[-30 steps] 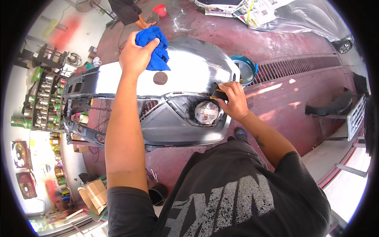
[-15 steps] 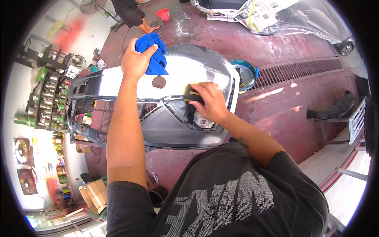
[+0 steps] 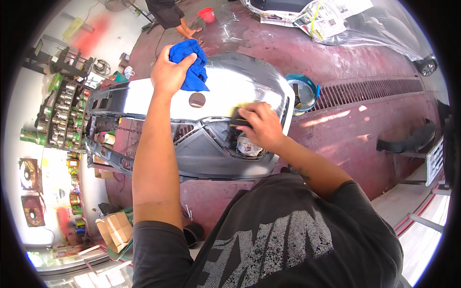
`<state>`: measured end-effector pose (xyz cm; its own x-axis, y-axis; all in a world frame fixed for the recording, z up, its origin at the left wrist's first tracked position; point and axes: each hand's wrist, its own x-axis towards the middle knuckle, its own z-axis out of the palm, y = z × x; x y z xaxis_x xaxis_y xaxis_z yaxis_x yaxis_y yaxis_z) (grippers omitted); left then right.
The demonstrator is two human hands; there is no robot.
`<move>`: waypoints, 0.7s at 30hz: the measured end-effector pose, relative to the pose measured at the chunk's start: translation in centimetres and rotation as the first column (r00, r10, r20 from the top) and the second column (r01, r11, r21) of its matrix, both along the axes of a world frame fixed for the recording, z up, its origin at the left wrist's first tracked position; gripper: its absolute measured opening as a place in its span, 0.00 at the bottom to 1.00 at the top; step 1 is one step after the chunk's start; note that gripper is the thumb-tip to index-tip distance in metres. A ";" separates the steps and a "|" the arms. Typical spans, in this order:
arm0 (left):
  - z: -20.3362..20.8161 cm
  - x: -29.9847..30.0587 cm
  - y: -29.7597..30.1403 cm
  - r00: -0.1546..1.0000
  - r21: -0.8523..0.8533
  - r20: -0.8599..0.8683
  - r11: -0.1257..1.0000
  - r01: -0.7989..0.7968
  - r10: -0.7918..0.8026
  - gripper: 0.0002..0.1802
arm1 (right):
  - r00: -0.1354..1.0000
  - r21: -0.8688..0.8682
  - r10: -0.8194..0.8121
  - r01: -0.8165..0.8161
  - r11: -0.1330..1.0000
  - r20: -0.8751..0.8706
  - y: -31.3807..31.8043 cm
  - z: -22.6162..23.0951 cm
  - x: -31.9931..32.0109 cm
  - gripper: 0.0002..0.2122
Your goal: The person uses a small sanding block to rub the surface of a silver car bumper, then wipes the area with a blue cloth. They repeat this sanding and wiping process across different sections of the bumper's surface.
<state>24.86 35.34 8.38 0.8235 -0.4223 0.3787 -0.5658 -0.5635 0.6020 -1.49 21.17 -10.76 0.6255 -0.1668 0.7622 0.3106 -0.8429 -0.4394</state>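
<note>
A car bumper [image 3: 225, 84], with a glossy wet-looking upper face and dark grey lower parts, lies in front of me. My left hand [image 3: 169, 74] grips a bunched blue cloth [image 3: 190, 67] over the bumper's far edge. A round dark hole [image 3: 196, 100] sits in the pale face, between my hands. In my right hand [image 3: 265, 126] is a dark sanding block [image 3: 238, 118] with some yellow on it, against the bumper near the rim of its lower recess. Crumpled paper [image 3: 248, 147] fills a round opening below that hand. My fingers hide part of the block.
A teal tub [image 3: 317, 98] stands on the floor past the bumper's right end, beside a floor grate [image 3: 370, 91]. Farther off are a red bucket [image 3: 207, 15], another person's legs [image 3: 182, 26] and a plastic-covered car [image 3: 384, 31]. Shelved cans [image 3: 65, 113] line the left wall.
The whole view has shifted slightly to the right. Against the bumper, my right hand and the sanding block have moved only a little; the left hand keeps its grip on the blue cloth.
</note>
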 end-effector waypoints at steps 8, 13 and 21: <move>-0.2 0.4 -0.4 1.000 0.029 -0.008 1.000 0.000 0.001 0.37 | 0.999 0.004 -0.038 0.038 0.999 0.014 3.3 3.5 2.5 0.29; 0.2 -0.4 -0.1 0.999 0.047 0.015 0.998 -0.030 0.029 0.36 | 0.999 0.002 -0.025 0.025 1.000 -0.028 -0.8 -1.0 -1.0 0.30; 0.0 0.1 0.3 1.000 0.055 0.026 0.998 -0.009 0.008 0.37 | 0.997 -0.042 -0.067 0.065 0.997 -0.036 2.4 2.0 1.0 0.27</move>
<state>25.01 35.69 8.35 0.8173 -0.4362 0.3765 -0.5760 -0.6002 0.5549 -0.52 23.53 -8.80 0.6424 -0.1782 0.7454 0.2377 -0.8783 -0.4148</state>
